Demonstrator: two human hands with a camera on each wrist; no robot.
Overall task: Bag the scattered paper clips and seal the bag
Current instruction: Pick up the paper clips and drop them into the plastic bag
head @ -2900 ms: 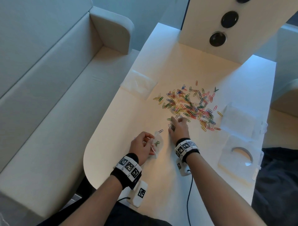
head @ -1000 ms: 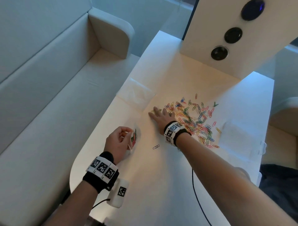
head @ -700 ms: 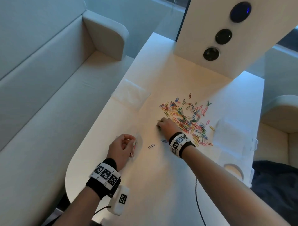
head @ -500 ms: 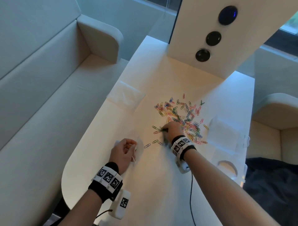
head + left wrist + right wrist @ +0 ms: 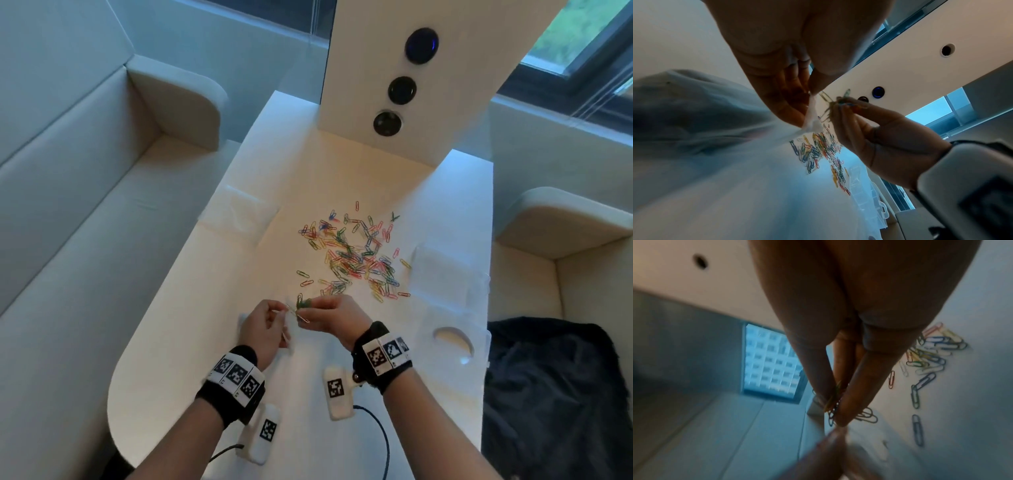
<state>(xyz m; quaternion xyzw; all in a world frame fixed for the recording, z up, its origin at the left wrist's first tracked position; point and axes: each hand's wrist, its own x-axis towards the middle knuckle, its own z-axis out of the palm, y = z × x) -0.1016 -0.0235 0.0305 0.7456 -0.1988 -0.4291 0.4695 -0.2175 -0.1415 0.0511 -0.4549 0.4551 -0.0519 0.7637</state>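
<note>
A small bunch of clips (image 5: 302,306) has just been lifted off the bench (image 5: 191,342) and is now pinched in the right hand (image 5: 334,317), brought up to the bag (image 5: 812,120), whose mouth is gripped in the left hand (image 5: 262,327). A second ago that right hand was raking at the pile (image 5: 356,257). Most clips are still scattered there, so sealing looks far off.

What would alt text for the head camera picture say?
Two hands meet over a white table: the right hand pinches a few paper clips beside the small clear bag held by the left hand. A pile of coloured clips lies beyond.
</note>
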